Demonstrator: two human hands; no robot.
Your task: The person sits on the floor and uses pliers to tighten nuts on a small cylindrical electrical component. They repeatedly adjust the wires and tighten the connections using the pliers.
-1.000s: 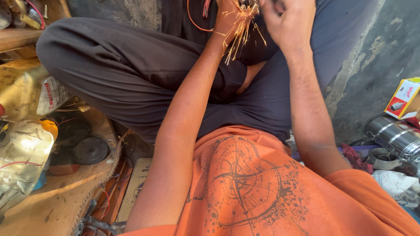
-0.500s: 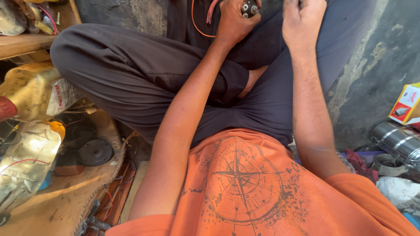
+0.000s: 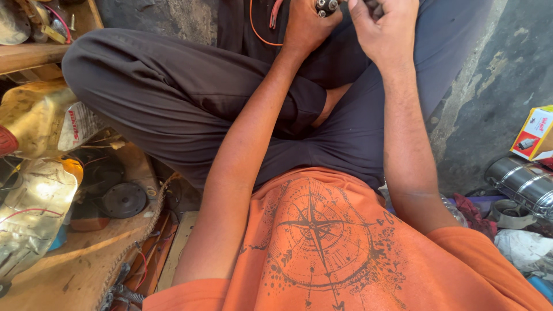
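Both hands have been carried to the very top of the view since the earlier frame, where a splayed bundle of copper strands was seen at the left hand; that bundle is no longer shown.

Nearest, at 6 o'clock, an orange shirt [image 3: 322,253] with a compass print is seen, and beyond it crossed legs in dark trousers [image 3: 190,98]. At 9 o'clock a wooden board [image 3: 75,259] is laid with a black disc [image 3: 124,200] and crumpled plastic bags [image 3: 31,201]; at 3 o'clock a steel canister [image 3: 521,181] and a red and yellow carton [image 3: 536,135] are set against the wall.

Farthest, at 12 o'clock, the left hand [image 3: 305,26] is clenched around a small dark metal part [image 3: 326,6], from which an orange wire [image 3: 259,31] is looped down over the lap. The right hand [image 3: 383,29] is brought just beside it, its fingers [image 3: 363,14] curled and pinched toward the same part; what is gripped between them is cut off by the frame edge and cannot be told.

The step in hand is judged to be fine work on the part's end, with the part steadied by the left hand. For the next move a firm, steady hold and small, careful finger motion would be called for, with the wire kept free of the lap.
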